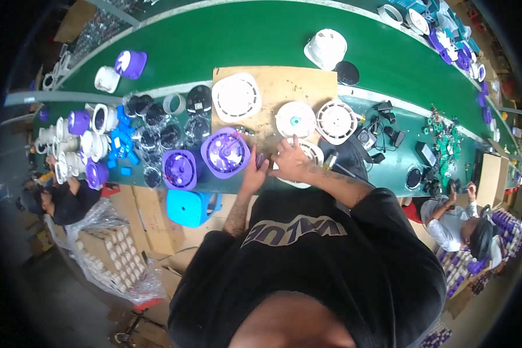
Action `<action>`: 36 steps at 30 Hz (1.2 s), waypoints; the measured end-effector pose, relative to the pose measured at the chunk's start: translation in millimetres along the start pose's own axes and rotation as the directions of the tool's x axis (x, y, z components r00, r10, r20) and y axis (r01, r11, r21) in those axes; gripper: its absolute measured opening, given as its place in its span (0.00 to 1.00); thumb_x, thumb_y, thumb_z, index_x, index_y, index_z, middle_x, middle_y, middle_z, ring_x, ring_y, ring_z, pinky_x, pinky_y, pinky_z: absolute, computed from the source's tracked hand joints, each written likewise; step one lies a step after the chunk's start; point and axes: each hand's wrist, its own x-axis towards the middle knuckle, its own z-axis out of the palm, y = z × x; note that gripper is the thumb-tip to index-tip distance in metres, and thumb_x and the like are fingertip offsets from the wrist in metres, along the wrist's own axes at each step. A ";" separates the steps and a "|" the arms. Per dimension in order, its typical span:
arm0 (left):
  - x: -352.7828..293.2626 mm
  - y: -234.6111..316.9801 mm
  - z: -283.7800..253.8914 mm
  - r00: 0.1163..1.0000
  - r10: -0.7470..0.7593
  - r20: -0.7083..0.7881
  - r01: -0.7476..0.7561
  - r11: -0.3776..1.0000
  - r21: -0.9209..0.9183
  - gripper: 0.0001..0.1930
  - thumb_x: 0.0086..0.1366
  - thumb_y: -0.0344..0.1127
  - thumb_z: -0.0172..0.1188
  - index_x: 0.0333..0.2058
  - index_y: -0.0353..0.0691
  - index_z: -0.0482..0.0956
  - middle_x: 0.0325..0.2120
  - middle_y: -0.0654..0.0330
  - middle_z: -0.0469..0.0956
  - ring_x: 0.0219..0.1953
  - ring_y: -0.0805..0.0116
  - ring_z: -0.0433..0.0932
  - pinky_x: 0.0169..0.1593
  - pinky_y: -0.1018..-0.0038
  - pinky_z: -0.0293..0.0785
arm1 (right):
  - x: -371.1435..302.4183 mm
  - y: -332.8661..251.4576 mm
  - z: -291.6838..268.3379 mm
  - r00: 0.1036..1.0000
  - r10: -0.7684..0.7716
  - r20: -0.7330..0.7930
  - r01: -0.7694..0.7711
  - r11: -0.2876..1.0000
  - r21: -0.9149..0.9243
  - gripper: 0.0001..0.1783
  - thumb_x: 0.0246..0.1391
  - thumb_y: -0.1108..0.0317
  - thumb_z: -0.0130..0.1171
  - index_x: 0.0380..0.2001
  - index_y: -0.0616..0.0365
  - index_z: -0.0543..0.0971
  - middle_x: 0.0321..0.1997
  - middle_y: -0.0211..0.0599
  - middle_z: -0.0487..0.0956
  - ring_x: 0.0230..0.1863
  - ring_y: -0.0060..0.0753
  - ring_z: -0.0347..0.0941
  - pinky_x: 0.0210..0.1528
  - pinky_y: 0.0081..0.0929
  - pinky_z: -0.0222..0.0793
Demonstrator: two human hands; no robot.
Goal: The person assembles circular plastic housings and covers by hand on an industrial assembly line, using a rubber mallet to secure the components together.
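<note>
My left hand (254, 176) is closed around a small dark purplish piece (260, 158), whose kind I cannot make out. Just left of it lies a purple round-cornered housing (226, 152) with wires inside; a second purple housing (180, 169) sits further left. With fingers spread, my right hand (291, 163) rests over a white slotted round housing (314, 153), partly hiding it. Beyond that hand is a white disc (294, 120) with a green centre. Beside it sits another white slotted housing (337, 121). A white square-cornered housing (236, 97) lies at the cardboard's far left.
A cardboard sheet (272, 81) covers part of the green bench. Black parts in plastic (151, 136) and blue pieces (122, 142) lie left; black adapters with cables (383, 130) lie right. A blue stool (185, 209) stands below. Two people work at the far sides.
</note>
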 end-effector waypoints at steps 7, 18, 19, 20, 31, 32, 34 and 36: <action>1.4 4.8 8.2 0.942 0.034 -0.332 -0.001 0.995 0.101 0.37 0.63 0.34 0.57 0.65 0.29 0.48 0.60 0.39 0.61 0.59 0.52 0.66 0.60 0.67 0.62 | -30.3 35.7 4.1 0.994 0.069 0.088 -0.075 0.995 0.067 0.28 0.47 0.44 0.58 0.41 0.56 0.81 0.48 0.51 0.72 0.60 0.49 0.59 0.61 0.65 0.46; 55.2 41.8 14.3 0.988 -0.116 -0.098 0.141 0.944 0.298 0.18 0.64 0.41 0.57 0.44 0.31 0.76 0.27 0.61 0.77 0.29 0.71 0.75 0.35 0.69 0.71 | -27.0 192.5 -49.3 0.586 0.663 -0.466 -0.140 0.649 0.748 0.15 0.53 0.59 0.60 0.33 0.61 0.79 0.33 0.52 0.80 0.37 0.48 0.78 0.38 0.39 0.72; 72.9 55.8 15.5 0.988 -0.119 -0.094 0.146 0.917 0.372 0.19 0.65 0.39 0.58 0.47 0.29 0.75 0.35 0.59 0.79 0.36 0.72 0.77 0.42 0.72 0.73 | -19.5 220.9 -94.4 0.451 0.857 -0.250 -0.263 0.395 0.880 0.17 0.56 0.56 0.56 0.33 0.61 0.79 0.31 0.51 0.80 0.35 0.52 0.78 0.37 0.40 0.72; 103.8 78.6 35.1 0.997 -0.075 -0.033 0.082 0.948 0.308 0.20 0.65 0.40 0.57 0.49 0.30 0.74 0.38 0.58 0.79 0.39 0.70 0.77 0.43 0.71 0.73 | -21.3 293.6 -88.6 0.363 0.856 -0.367 -0.251 0.469 0.847 0.23 0.60 0.50 0.50 0.36 0.61 0.79 0.33 0.51 0.81 0.38 0.54 0.78 0.40 0.39 0.72; 358.2 214.0 171.0 0.981 -0.192 0.032 0.192 0.981 -0.006 0.26 0.65 0.45 0.54 0.58 0.42 0.62 0.55 0.53 0.66 0.49 0.56 0.73 0.17 0.82 0.55 | 55.1 474.3 -58.3 0.545 0.829 -0.125 -0.483 0.432 0.762 0.35 0.60 0.41 0.41 0.51 0.61 0.75 0.56 0.56 0.72 0.60 0.55 0.66 0.63 0.41 0.60; 372.3 216.4 178.1 0.966 -0.243 0.091 0.249 0.967 -0.050 0.21 0.66 0.46 0.51 0.53 0.43 0.65 0.51 0.51 0.69 0.47 0.54 0.74 0.16 0.82 0.55 | 65.1 483.0 -55.5 0.553 0.829 -0.084 -0.495 0.408 0.767 0.36 0.59 0.39 0.39 0.52 0.61 0.75 0.58 0.56 0.71 0.61 0.55 0.65 0.63 0.41 0.59; 393.7 216.8 200.1 0.923 -0.301 0.240 0.341 0.928 -0.149 0.21 0.67 0.47 0.50 0.53 0.43 0.65 0.50 0.50 0.69 0.46 0.53 0.74 0.16 0.82 0.55 | 73.9 498.3 -53.5 0.534 0.844 -0.037 -0.514 0.359 0.779 0.37 0.59 0.38 0.38 0.52 0.61 0.74 0.59 0.56 0.70 0.62 0.55 0.64 0.64 0.41 0.58; 408.8 213.0 210.1 0.888 -0.340 0.310 0.427 0.860 -0.279 0.23 0.65 0.51 0.48 0.54 0.44 0.65 0.46 0.50 0.72 0.32 0.58 0.76 0.17 0.82 0.55 | 89.0 502.0 -61.4 0.542 0.837 -0.073 -0.420 0.345 0.839 0.39 0.59 0.37 0.35 0.54 0.62 0.72 0.60 0.56 0.68 0.63 0.55 0.62 0.65 0.40 0.56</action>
